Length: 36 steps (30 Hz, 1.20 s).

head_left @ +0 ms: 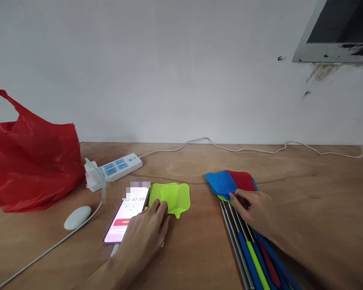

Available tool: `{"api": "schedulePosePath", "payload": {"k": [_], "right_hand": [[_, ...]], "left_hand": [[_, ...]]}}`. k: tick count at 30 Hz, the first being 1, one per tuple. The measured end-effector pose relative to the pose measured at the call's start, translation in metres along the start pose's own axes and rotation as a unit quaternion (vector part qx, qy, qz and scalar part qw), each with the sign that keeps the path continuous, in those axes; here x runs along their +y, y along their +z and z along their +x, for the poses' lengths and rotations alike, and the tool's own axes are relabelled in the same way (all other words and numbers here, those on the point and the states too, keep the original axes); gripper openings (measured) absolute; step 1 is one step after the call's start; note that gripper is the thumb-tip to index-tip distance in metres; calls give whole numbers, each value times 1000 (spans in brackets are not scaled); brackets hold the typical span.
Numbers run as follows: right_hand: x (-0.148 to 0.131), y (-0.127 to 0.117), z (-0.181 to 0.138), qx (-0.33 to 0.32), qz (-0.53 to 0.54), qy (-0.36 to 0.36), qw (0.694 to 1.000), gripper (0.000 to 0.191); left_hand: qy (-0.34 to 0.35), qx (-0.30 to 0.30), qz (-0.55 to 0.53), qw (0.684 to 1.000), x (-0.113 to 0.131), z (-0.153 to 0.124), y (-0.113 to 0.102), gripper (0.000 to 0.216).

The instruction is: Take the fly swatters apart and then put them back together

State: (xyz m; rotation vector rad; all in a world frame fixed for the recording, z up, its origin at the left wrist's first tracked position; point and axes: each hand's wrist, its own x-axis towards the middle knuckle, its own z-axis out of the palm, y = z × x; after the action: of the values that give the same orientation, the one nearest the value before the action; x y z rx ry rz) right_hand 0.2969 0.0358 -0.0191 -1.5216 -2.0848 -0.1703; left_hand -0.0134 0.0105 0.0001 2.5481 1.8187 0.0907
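Note:
My left hand (148, 227) is curled over light-green mesh fly swatter heads (180, 197), its fingers together on the nearest ones. A bit of green shows below my thumb; what lies under the palm is hidden. At the right, my right hand (254, 205) pinches the neck of a blue fly swatter head (222, 183) between thumb and fingertips. That head overlaps a red fly swatter head (243, 180), with some green showing underneath. Metal rods (230, 229) with blue, green and dark red handles (257, 262) lie side by side below, running toward me.
A lit phone (128, 217) showing a timer lies beside my left hand. Behind it are a white power strip (117, 171) with a plugged-in charger, and a white rounded device (78, 217). A red plastic bag (33, 161) stands at far left. A white cable (238, 150) runs along the wall.

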Motion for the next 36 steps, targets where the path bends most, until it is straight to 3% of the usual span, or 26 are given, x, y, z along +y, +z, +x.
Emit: {"api": "schedulePosePath", "payload": {"k": [5,9,14,18,24,31,36], "right_hand": [[-3,-4,1,-17,31,-14,999,37],[-11,-10,1,-63,71,-37,995,32],[-19,-14,-4,-114,51,-83,989,24],[-23,-14,-7,-130,32,-101,986,22],[-30,-13,-12,-133,1,-102,986,24],[-39,-6,-19,-90,13,-61,994,21],[-42,-9,-16,-57,84,-8,995,22]], "left_hand": [[57,22,-48,997,2,-1,1,22],[133,48,-163,976,6,-7,1,15],[164,10,-266,950,11,-9,2,11],[157,-17,-258,953,12,-7,5,11],[160,-7,-203,966,13,-6,6,6],[168,-5,-192,967,17,-5,1,7],[163,2,-228,960,16,-8,0,9]]}}
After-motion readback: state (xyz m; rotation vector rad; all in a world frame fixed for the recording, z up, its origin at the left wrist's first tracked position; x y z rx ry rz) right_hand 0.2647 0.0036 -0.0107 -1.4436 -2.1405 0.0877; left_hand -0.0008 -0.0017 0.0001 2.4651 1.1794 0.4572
